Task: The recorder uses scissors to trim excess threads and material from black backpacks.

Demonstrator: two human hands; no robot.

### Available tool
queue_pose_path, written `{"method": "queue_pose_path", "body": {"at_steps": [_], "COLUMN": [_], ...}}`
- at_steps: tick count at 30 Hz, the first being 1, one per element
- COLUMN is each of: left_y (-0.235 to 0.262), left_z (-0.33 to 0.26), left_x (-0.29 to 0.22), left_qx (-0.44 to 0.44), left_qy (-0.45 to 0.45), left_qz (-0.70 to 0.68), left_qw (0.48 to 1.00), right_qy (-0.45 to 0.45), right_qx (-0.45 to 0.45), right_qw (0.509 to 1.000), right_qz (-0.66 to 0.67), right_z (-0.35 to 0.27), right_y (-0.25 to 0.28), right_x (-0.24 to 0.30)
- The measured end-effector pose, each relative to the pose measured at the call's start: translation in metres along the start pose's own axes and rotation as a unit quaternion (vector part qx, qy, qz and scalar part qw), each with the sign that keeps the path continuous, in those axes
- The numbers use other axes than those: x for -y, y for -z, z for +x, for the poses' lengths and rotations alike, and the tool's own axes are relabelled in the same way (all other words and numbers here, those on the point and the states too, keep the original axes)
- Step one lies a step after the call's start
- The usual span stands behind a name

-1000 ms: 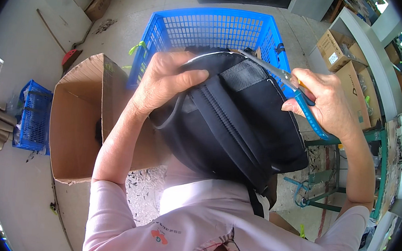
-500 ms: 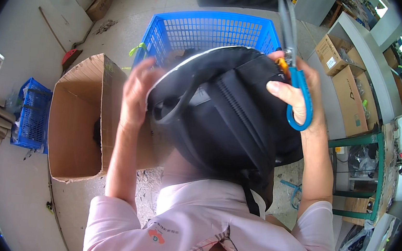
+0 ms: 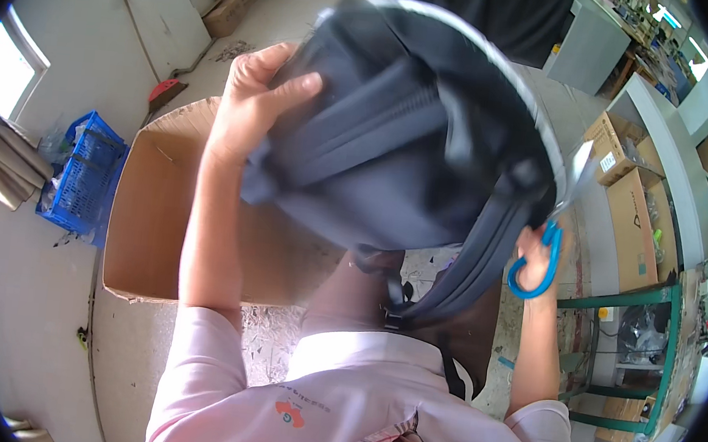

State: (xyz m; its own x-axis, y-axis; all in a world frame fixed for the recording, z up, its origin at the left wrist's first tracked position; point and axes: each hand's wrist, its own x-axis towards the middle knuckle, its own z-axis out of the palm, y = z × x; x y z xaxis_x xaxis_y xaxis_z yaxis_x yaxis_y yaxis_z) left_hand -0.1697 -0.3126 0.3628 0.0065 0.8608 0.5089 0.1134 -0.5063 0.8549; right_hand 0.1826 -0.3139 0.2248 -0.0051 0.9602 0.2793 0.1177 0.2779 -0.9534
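Observation:
A black backpack [image 3: 385, 169] with straps and a pale-edged rim is held up in front of me, slightly blurred. My left hand [image 3: 255, 96] grips its upper left side, thumb on the near face and fingers partly behind. At the lower right edge of the bag, my right hand [image 3: 533, 251] is closed around scissors with blue handles [image 3: 552, 266]. Their blades point up and away, smeared by motion. Whether the right fingers also pinch the backpack's edge is hidden. A strap hangs from the bag toward my lap.
An open cardboard box [image 3: 145, 226] stands to my left, partly behind my forearm. Farther left is a blue plastic crate [image 3: 86, 174]. To the right are a green metal frame [image 3: 670, 354] and cardboard boxes [image 3: 631, 222]. A broom [image 3: 166, 94] leans by the wall.
The backpack has been turned, its pale rim swinging from the upper left to the right. My right hand with the scissors has lowered; my left has risen onto the bag. The large blue basket is now hidden.

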Motion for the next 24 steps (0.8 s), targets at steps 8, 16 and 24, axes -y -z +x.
{"method": "queue_pose_path", "body": {"at_steps": [8, 16, 24], "left_y": [-0.023, -0.049, -0.055], "left_z": [-0.014, -0.017, -0.025], "left_x": [0.025, 0.036, 0.03], "left_qx": [0.218, 0.231, 0.217], "left_qy": [0.117, 0.112, 0.066], "left_qz": [0.128, 0.062, 0.13], "left_qw": [0.961, 0.964, 0.965], "right_qy": [0.174, 0.221, 0.239], "right_qx": [0.152, 0.214, 0.266], "right_qw": [0.94, 0.875, 0.831], "right_qz": [-0.249, -0.374, -0.425], "right_z": [0.006, 0.031, 0.04], "right_y": [0.014, 0.005, 0.001], "right_x": [0.099, 0.134, 0.145]}}
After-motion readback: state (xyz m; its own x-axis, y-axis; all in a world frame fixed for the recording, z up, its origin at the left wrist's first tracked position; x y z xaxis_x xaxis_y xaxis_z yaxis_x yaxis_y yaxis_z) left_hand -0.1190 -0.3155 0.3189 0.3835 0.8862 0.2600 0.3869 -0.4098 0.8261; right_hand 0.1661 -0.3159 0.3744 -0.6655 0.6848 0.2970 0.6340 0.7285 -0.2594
